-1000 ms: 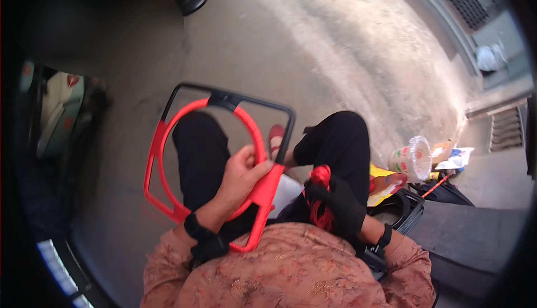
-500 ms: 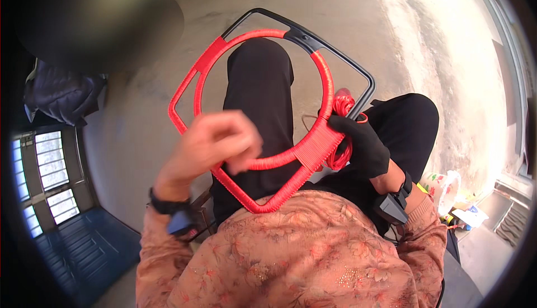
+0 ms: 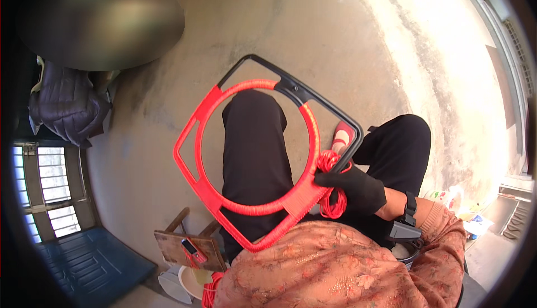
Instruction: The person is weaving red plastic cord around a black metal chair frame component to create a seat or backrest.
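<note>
The left hand was hidden from view. The gloved right hand (image 3: 352, 188) gripped red cord (image 3: 330, 185) at the frame (image 3: 196, 168) over the lap, above the concrete floor (image 3: 335, 39).

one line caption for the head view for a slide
Seated person's gloved right hand holds red cord against a partly wrapped frame on the lap.

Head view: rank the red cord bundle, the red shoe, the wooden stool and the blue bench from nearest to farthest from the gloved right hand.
1. Red cord bundle: gripped in the right hand.
2. Red shoe: just above the hand, on the floor.
3. Wooden stool: lower left, past the frame.
4. Blue bench: far lower left.
</note>
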A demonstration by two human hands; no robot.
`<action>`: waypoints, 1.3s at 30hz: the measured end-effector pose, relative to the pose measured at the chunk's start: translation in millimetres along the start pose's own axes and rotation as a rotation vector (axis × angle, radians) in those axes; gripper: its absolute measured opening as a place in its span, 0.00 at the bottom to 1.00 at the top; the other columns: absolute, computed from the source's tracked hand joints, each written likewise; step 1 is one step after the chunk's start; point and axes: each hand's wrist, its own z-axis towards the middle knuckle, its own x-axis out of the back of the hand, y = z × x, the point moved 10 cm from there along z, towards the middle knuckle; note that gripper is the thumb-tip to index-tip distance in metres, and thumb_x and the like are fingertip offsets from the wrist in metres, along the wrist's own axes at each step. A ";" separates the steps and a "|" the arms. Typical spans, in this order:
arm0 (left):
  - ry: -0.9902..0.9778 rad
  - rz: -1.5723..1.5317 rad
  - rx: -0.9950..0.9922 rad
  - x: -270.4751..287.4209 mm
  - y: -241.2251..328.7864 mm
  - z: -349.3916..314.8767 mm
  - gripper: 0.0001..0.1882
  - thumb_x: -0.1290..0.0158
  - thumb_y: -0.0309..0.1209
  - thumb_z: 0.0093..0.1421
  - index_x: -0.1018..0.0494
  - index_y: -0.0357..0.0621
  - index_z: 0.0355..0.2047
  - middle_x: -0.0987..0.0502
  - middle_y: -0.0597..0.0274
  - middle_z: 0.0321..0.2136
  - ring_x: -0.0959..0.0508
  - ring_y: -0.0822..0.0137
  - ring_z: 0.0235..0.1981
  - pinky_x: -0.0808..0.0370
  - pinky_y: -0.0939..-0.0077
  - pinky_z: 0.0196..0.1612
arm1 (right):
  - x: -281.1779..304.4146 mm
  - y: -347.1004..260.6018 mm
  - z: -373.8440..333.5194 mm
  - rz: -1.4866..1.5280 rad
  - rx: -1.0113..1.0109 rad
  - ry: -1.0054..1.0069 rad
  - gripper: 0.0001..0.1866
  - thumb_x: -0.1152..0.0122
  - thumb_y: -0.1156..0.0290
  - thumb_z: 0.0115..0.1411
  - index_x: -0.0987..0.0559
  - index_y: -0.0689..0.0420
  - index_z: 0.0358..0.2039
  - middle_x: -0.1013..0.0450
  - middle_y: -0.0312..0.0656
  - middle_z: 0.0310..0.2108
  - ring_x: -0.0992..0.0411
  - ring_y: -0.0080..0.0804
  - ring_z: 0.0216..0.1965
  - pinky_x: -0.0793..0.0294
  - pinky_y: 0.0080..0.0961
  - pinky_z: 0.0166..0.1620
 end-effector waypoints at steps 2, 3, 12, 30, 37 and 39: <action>0.038 -0.030 -0.028 10.5 7.3 5.1 0.15 0.45 0.34 0.59 0.24 0.37 0.42 0.20 0.60 0.35 0.22 0.74 0.32 0.25 0.76 0.36 | -1.4 -2.6 -4.7 -0.050 0.000 0.006 0.09 0.35 0.68 0.57 0.22 0.58 0.36 0.24 0.34 0.29 0.26 0.19 0.29 0.27 0.19 0.31; 0.056 -0.053 -0.045 13.5 11.9 6.7 0.15 0.45 0.34 0.59 0.24 0.37 0.42 0.20 0.60 0.35 0.22 0.74 0.32 0.25 0.76 0.36 | -0.7 1.4 -7.4 -0.062 -0.047 0.022 0.09 0.35 0.68 0.57 0.22 0.58 0.36 0.24 0.33 0.29 0.27 0.19 0.29 0.28 0.18 0.31; 0.084 -0.097 -0.111 41.1 41.7 15.7 0.14 0.45 0.34 0.59 0.24 0.37 0.41 0.20 0.60 0.34 0.22 0.74 0.32 0.25 0.77 0.35 | -9.7 10.3 -12.2 -0.187 -0.067 -0.020 0.10 0.34 0.70 0.56 0.21 0.59 0.37 0.25 0.32 0.32 0.29 0.17 0.35 0.29 0.19 0.38; 0.055 -0.030 -0.165 50.5 60.8 -10.5 0.14 0.44 0.34 0.59 0.24 0.36 0.39 0.20 0.61 0.33 0.22 0.75 0.31 0.25 0.77 0.34 | -25.3 22.1 -24.9 -0.061 -0.309 0.035 0.13 0.37 0.72 0.58 0.24 0.61 0.43 0.24 0.37 0.38 0.25 0.24 0.40 0.26 0.21 0.44; 0.079 -0.079 -0.215 40.4 52.5 1.8 0.13 0.44 0.34 0.59 0.24 0.36 0.39 0.20 0.62 0.33 0.22 0.75 0.30 0.25 0.77 0.33 | -29.6 15.4 -21.3 -0.098 -0.228 0.025 0.11 0.38 0.74 0.58 0.24 0.60 0.41 0.25 0.37 0.37 0.26 0.22 0.38 0.27 0.20 0.42; 0.087 -0.093 -0.228 37.3 50.3 6.9 0.13 0.44 0.34 0.59 0.23 0.36 0.39 0.20 0.62 0.33 0.23 0.75 0.30 0.25 0.78 0.33 | -29.1 16.2 -22.6 -0.099 -0.229 0.046 0.11 0.38 0.74 0.58 0.24 0.60 0.41 0.25 0.36 0.37 0.26 0.21 0.38 0.27 0.20 0.42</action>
